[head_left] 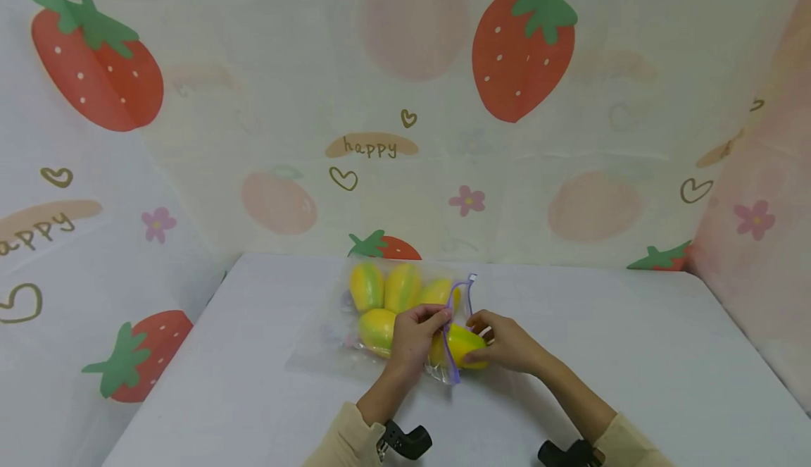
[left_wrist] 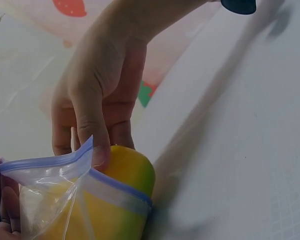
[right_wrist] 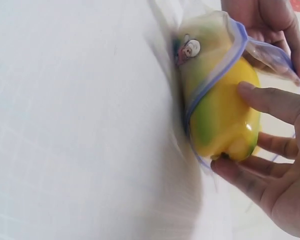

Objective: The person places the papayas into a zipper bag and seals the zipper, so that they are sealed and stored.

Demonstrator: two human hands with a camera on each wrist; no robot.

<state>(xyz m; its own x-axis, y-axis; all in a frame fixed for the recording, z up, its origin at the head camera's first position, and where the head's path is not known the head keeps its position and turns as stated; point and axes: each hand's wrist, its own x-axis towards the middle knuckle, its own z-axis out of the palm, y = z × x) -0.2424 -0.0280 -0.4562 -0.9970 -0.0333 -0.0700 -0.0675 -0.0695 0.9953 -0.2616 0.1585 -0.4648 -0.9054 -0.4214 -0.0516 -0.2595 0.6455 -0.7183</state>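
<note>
A clear zip bag (head_left: 319,354) with a purple zip edge lies on the table, its mouth toward the right. Several yellow-green, papaya-like fruits (head_left: 403,287) are inside it. My left hand (head_left: 415,344) pinches the bag's rim near the mouth. At the opening, my right hand (head_left: 510,344) holds another yellow-green fruit (right_wrist: 227,112) by its outer end, thumb on one side and fingers on the other. This fruit is partly inside the bag, and the purple zip edge (right_wrist: 215,77) crosses over it. In the left wrist view, the right thumb touches the fruit (left_wrist: 135,165) beside the zip.
A white-covered table (head_left: 633,354) extends to both sides of the bag. Behind it hangs a curtain (head_left: 285,101) printed with strawberries, hearts and flowers. Black wrist devices (head_left: 408,441) sit at both cuffs.
</note>
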